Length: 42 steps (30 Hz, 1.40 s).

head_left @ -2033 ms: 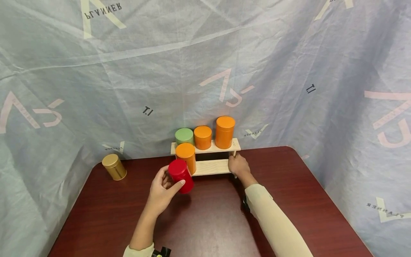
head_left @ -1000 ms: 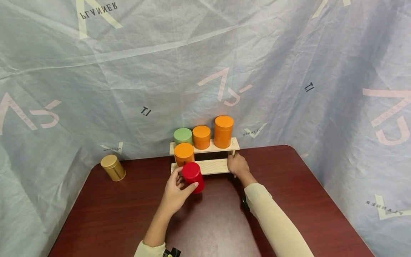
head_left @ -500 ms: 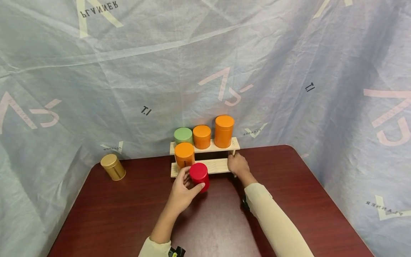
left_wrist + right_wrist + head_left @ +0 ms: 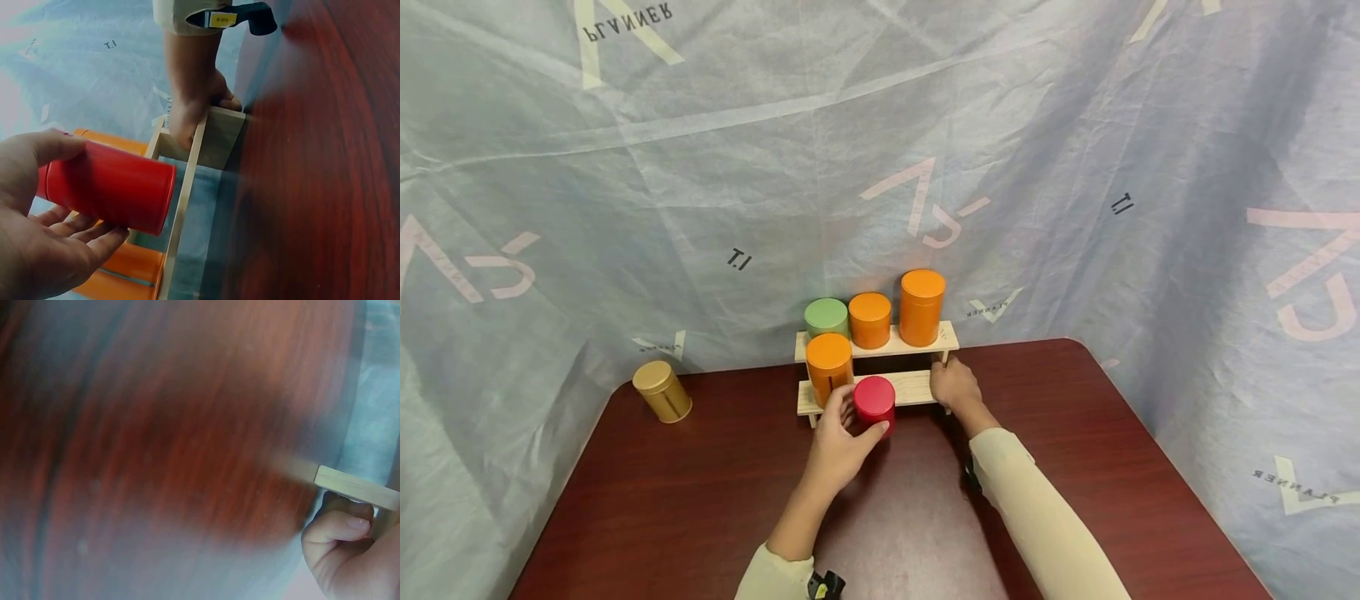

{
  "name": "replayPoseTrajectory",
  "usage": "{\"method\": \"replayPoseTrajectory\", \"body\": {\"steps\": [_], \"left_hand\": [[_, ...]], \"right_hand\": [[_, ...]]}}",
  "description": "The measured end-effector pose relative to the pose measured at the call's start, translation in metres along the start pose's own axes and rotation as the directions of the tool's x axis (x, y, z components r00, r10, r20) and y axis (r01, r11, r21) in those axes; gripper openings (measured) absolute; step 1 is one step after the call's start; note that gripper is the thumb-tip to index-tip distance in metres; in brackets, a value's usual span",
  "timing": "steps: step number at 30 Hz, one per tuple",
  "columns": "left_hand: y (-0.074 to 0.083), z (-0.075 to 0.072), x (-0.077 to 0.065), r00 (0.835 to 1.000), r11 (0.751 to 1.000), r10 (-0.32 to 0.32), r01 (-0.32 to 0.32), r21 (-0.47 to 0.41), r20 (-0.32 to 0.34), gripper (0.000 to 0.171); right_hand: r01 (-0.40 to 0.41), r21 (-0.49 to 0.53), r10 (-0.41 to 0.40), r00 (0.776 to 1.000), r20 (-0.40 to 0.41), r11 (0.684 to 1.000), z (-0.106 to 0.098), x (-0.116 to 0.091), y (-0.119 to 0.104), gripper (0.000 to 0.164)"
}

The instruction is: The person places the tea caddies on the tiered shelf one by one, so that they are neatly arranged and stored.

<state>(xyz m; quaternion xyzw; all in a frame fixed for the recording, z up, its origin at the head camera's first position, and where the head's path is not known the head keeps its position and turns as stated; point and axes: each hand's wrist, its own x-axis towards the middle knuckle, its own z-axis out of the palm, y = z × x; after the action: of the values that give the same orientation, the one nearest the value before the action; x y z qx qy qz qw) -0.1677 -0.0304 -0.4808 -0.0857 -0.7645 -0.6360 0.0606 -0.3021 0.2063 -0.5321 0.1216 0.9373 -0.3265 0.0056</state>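
My left hand [image 4: 837,446] holds a red lidded tin [image 4: 875,398] between thumb and fingers, just in front of the lower shelf of a two-tier wooden rack [image 4: 913,387]. In the left wrist view the red tin [image 4: 112,186] is gripped round its side, its base toward the rack. At the rack's right end, my right hand [image 4: 956,385] grips the side support; the right wrist view has its fingers curled under a wooden piece [image 4: 356,486]. A tall orange tin [image 4: 829,358] stands at the lower shelf's left end, beside my left fingers.
On the upper shelf stand a green tin [image 4: 827,317], a shorter orange tin [image 4: 870,322] and a tall orange tin [image 4: 922,309]. A gold tin [image 4: 662,392] stands at the far left of the dark red wooden table [image 4: 700,508]. Grey printed cloth [image 4: 760,192] hangs close behind the rack.
The left hand has carried the red tin rightward, from in front of the lower orange tin to the right of it, and turned it more upright. The right hand stays on the rack's end.
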Motion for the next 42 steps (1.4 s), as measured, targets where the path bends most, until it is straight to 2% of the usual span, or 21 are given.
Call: {"method": "replayPoseTrajectory", "body": {"steps": [5,22,32,35,42], "left_hand": [[-0.001,0.006,0.002,0.999,1.000,0.009,-0.009,-0.004,-0.039,0.069],[-0.013,0.018,0.010,0.996,0.999,0.046,-0.045,0.011,-0.081,0.066],[-0.015,0.025,0.019,0.998,0.998,0.003,0.001,0.066,-0.059,0.071],[-0.018,0.028,0.022,0.997,0.996,0.023,-0.018,0.084,-0.068,0.070],[-0.024,0.038,0.026,0.991,0.978,0.104,-0.085,0.188,-0.090,0.069]], "right_hand": [[-0.003,0.007,0.003,1.000,0.006,1.000,0.001,0.000,0.000,0.051],[-0.002,0.011,0.002,1.000,0.005,1.000,0.001,-0.001,-0.001,0.051],[0.005,0.000,-0.005,1.000,0.004,1.000,0.000,0.001,0.001,0.051],[0.010,-0.002,-0.010,1.000,0.000,1.000,0.000,0.000,0.001,0.052],[0.021,-0.001,-0.021,1.000,0.000,1.000,0.000,0.000,0.000,0.052]]}}
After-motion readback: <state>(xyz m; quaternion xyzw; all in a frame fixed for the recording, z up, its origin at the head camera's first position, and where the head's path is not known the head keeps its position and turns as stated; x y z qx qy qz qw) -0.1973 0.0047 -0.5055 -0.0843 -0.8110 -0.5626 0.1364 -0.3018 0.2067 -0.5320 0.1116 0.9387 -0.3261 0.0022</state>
